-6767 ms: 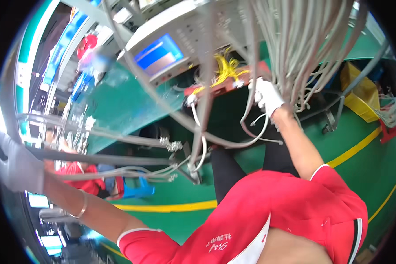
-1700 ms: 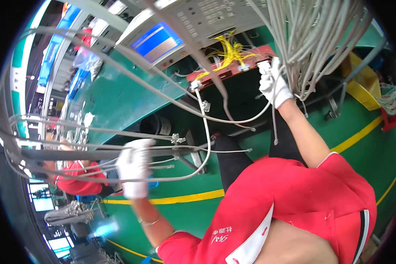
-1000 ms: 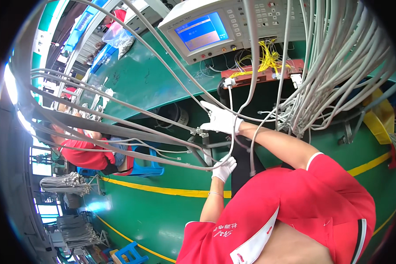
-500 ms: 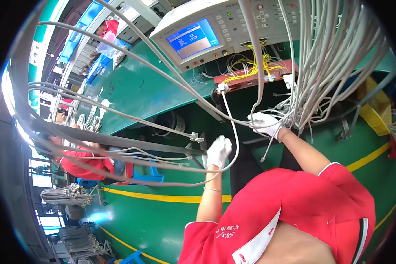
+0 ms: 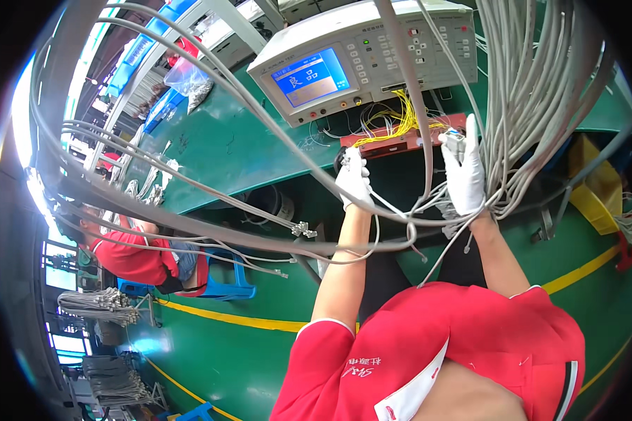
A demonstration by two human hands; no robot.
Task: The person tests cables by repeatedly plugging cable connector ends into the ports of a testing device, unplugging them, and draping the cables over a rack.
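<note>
Both hands wear white gloves and are up at the red test fixture [image 5: 393,146]. My left hand [image 5: 354,181] is closed at the fixture's left end, where its fingers cover most of a cable plug. My right hand [image 5: 466,175] is at the right end, one finger pointing up, with a pale cable plug [image 5: 455,144] between thumb and fingers. From the hands, grey cables [image 5: 393,210] loop down in front of me. Yellow wires [image 5: 406,116] join the fixture to a white tester [image 5: 372,59] with a lit blue screen.
A thick bundle of grey cables [image 5: 519,105] hangs at the right, beside a yellow bin [image 5: 600,186]. More cables cross from the left, their plugs [image 5: 303,229] dangling. A person in red [image 5: 137,256] sits at the left. The green bench [image 5: 225,158] runs behind.
Both hands have moved up and forward to the fixture. The left now covers the plug at its left end; the right has reached the plug at its right end. The cable loops have shifted.
</note>
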